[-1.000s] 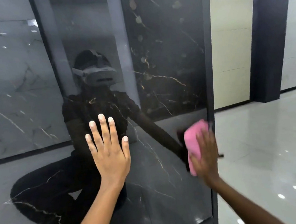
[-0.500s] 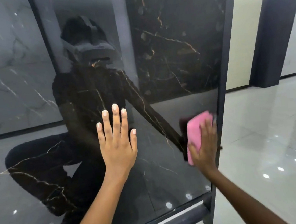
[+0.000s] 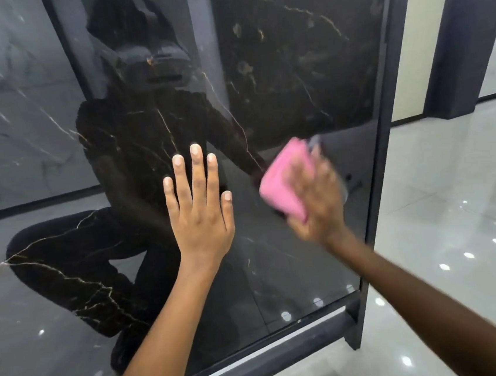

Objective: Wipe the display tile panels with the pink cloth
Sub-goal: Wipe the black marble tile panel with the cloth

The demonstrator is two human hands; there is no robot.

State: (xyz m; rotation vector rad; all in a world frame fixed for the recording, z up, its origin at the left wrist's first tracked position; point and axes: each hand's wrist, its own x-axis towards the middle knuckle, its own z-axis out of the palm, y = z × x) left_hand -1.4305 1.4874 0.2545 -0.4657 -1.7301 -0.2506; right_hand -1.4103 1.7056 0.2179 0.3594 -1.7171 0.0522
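A tall, glossy black marble display tile panel (image 3: 303, 59) veined in gold stands upright in a dark metal frame (image 3: 387, 130), its polished face mirroring a crouching person in dark clothes; a second, greyer marble panel (image 3: 11, 105) stands to the left of it, beyond the left hand's fingers; a pale, shiny tiled floor (image 3: 445, 213) spreads out to the right of the frame, dotted with reflected lights; the left hand (image 3: 200, 214) lies flat on the black panel, its fingers (image 3: 198, 168) straight, close together and pointing up, gripping nothing; the right hand (image 3: 318, 198), blurred, is just to the right of those fingers and presses a folded pink cloth (image 3: 282, 181) against the same panel; its fingers (image 3: 324, 167) are spread over the cloth, though the blur hides whether they curl around its edge; the cloth shows up and to the left of the right fingers, between the two hands, touching the tile face a little inside the frame's right upright.
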